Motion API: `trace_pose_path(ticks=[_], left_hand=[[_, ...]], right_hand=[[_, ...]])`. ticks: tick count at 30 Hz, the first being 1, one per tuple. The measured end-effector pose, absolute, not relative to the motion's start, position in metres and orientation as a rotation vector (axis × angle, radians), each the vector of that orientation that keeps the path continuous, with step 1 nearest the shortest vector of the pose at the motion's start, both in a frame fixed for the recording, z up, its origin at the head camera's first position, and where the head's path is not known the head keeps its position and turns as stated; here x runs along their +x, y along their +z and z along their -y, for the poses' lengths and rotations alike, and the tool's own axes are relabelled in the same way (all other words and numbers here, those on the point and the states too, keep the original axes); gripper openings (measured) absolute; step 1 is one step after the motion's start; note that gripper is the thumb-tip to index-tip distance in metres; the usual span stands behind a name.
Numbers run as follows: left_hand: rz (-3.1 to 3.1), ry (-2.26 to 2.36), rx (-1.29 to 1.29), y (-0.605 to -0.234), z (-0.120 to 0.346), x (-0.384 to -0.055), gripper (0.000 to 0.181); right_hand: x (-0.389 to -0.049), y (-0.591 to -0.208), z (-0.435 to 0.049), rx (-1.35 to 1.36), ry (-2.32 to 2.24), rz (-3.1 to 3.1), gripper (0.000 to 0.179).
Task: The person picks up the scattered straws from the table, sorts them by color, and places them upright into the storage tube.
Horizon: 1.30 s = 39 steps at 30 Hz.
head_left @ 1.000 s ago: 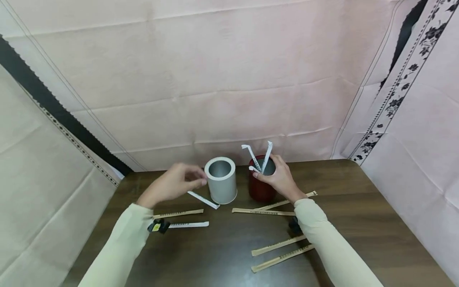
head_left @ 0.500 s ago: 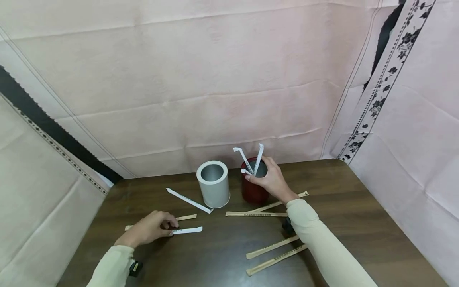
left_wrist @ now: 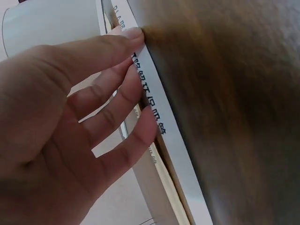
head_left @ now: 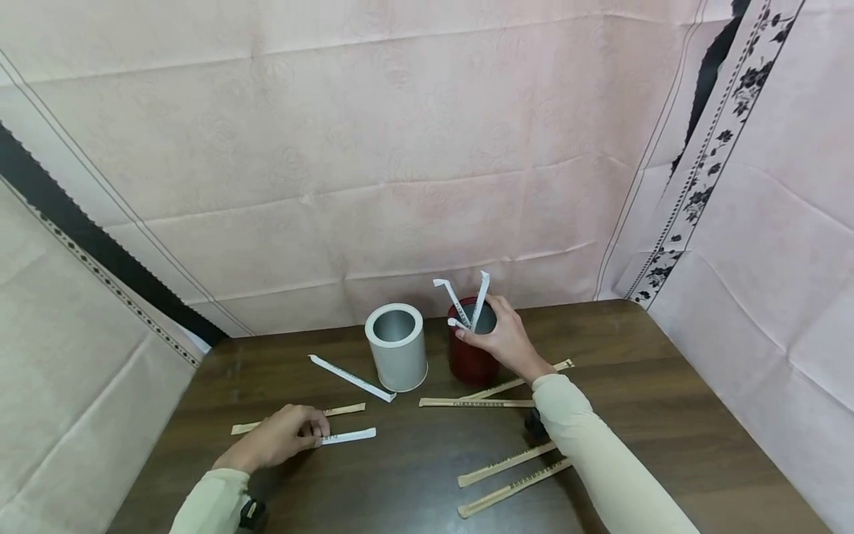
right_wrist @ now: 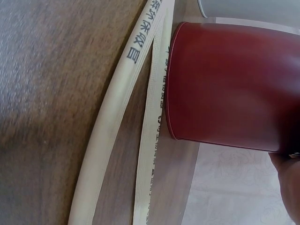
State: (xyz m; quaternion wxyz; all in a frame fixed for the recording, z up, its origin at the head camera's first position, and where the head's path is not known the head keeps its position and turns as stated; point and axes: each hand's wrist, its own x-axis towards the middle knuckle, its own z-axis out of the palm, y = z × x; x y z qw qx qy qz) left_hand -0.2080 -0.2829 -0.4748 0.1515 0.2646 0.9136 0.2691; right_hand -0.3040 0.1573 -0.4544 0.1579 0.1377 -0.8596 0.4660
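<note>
My left hand (head_left: 283, 436) pinches a white paper-wrapped straw (head_left: 353, 436) low over the table at front left. In the left wrist view, thumb and fingers meet across this printed straw (left_wrist: 173, 136). With fingers at the rim, my right hand (head_left: 507, 343) holds a dark red cylindrical cup (head_left: 470, 365) that stands upright. Several white-wrapped straws (head_left: 482, 293) lean out of its mouth. The right wrist view shows the red cup's side (right_wrist: 225, 84) and only part of the hand (right_wrist: 287, 183).
A light grey cup (head_left: 403, 367) stands left of the red one. Another white straw (head_left: 347, 376) lies beside it. One tan-wrapped straw (head_left: 345, 409) lies behind my left hand; several more, such as this tan straw (head_left: 510, 489), lie around my right forearm. Cloth (head_left: 400, 148) hangs behind the table.
My left hand has moved from beside the grey cup down to the front white straw, pinched it and tilted it slightly. My right hand has stayed on the red cup. The head view has shifted.
</note>
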Motion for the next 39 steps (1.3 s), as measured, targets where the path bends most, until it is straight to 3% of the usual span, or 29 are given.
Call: trace_pose_path(ticks=[12,30,39], left_hand=[[-2.721,0.779,0.849,-0.448,0.262,-0.202,0.012],[-3.069,1.236,1.042,-0.304,0.17,-0.211,0.019],[-2.951,1.644,1.115,-0.263,0.117,-0.225,0.018]], right_hand=[[-0.304,-0.457,-0.158,0.394,1.344,2.447,0.09],[-0.306,-0.455,-0.161,0.442,1.33,2.458,0.093],[-0.306,-0.459,-0.164,0.487,1.327,2.452,0.096]])
